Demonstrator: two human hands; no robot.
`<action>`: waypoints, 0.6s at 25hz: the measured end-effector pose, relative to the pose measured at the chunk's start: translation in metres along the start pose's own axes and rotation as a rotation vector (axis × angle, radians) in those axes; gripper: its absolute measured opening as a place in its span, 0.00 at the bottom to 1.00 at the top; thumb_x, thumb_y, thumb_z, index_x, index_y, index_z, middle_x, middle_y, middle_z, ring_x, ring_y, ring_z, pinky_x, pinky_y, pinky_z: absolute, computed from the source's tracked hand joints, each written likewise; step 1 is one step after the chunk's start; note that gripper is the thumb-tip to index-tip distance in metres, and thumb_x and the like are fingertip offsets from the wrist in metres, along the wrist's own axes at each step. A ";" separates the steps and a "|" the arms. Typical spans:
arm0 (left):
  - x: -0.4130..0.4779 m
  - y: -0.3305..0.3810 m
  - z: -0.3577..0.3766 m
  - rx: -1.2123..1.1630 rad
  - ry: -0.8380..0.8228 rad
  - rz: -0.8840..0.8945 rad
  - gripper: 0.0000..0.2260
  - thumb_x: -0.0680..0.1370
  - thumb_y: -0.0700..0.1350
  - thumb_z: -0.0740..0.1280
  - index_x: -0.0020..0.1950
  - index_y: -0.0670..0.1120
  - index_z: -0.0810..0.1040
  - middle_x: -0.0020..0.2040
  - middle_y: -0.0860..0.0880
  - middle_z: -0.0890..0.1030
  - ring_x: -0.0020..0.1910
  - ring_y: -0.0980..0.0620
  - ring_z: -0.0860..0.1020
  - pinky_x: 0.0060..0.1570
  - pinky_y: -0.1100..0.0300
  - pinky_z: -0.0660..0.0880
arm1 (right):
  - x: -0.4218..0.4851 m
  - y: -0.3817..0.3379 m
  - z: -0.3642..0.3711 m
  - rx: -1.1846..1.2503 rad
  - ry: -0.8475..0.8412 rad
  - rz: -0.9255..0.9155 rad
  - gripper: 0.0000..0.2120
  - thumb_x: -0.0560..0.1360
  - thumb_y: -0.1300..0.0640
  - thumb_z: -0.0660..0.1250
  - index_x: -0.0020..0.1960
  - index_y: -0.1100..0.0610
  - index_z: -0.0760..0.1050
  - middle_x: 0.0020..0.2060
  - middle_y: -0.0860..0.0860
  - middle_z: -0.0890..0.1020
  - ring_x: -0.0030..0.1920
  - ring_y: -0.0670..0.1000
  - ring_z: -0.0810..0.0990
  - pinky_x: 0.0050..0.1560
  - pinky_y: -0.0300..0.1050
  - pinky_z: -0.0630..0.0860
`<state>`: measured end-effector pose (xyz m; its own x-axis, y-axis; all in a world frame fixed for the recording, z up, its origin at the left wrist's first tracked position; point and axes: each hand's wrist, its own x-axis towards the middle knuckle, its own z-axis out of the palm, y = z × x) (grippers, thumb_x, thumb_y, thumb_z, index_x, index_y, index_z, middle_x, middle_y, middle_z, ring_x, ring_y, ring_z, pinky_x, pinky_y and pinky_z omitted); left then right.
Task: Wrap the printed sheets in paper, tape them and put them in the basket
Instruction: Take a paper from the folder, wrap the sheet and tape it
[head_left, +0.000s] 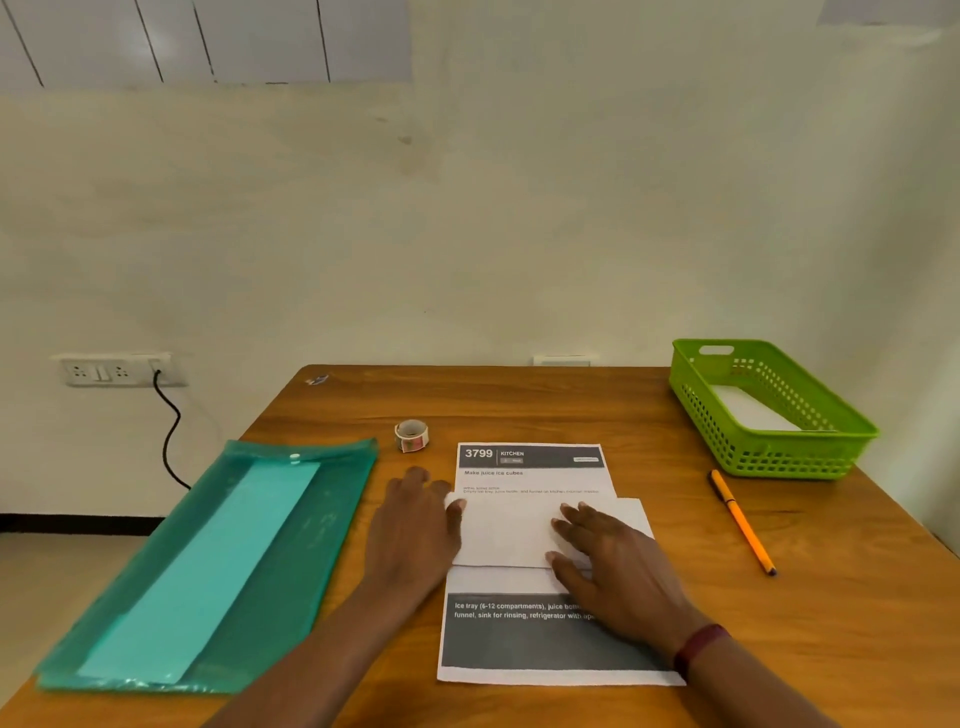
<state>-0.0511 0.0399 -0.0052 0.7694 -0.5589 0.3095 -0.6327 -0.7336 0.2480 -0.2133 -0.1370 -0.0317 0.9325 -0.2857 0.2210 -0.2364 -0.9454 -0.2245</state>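
Head view showed the sheet (524, 636) flat at table (597, 405) centre, a folded white paper (511, 535) across its middle. Left hand (413, 530) lay flat at the paper's 9 o'clock edge, fingers spread, gripping nothing. Right hand (615, 564) pressed it, fingers spread. Both items appeared thin, light, limp, crease-prone; best lifted by edges. Tape (411, 435) sat at 11 o'clock, perforated plastic basket (779, 457) at 2 o'clock.

Wood-grain table (597, 405) (smooth), perforated plastic basket (748, 457).

The right hand (618, 561) hides part of the words on the sheet (524, 639), and the small print is too blurry to read.
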 end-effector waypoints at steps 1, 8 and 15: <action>-0.002 0.008 0.003 0.016 -0.022 0.080 0.19 0.82 0.56 0.57 0.70 0.53 0.72 0.71 0.50 0.70 0.68 0.50 0.68 0.62 0.56 0.71 | 0.004 -0.005 0.000 -0.001 0.009 0.008 0.26 0.79 0.40 0.51 0.74 0.48 0.65 0.75 0.45 0.64 0.76 0.45 0.59 0.71 0.41 0.63; -0.009 0.028 0.043 0.095 -0.318 0.257 0.25 0.83 0.59 0.44 0.80 0.55 0.46 0.81 0.50 0.45 0.79 0.47 0.42 0.76 0.43 0.43 | 0.028 -0.026 0.017 -0.077 -0.148 0.070 0.35 0.78 0.36 0.33 0.79 0.52 0.46 0.79 0.50 0.48 0.78 0.51 0.44 0.75 0.51 0.39; -0.010 0.017 0.057 0.099 -0.330 0.148 0.28 0.81 0.62 0.42 0.79 0.55 0.40 0.80 0.50 0.40 0.78 0.47 0.38 0.76 0.45 0.42 | 0.024 -0.007 0.026 -0.118 -0.231 0.133 0.34 0.76 0.31 0.37 0.78 0.44 0.38 0.77 0.47 0.38 0.77 0.53 0.34 0.76 0.56 0.37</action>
<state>-0.0648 0.0109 -0.0560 0.6678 -0.7441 0.0192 -0.7398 -0.6606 0.1276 -0.1822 -0.1334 -0.0492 0.9255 -0.3777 -0.0284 -0.3783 -0.9176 -0.1218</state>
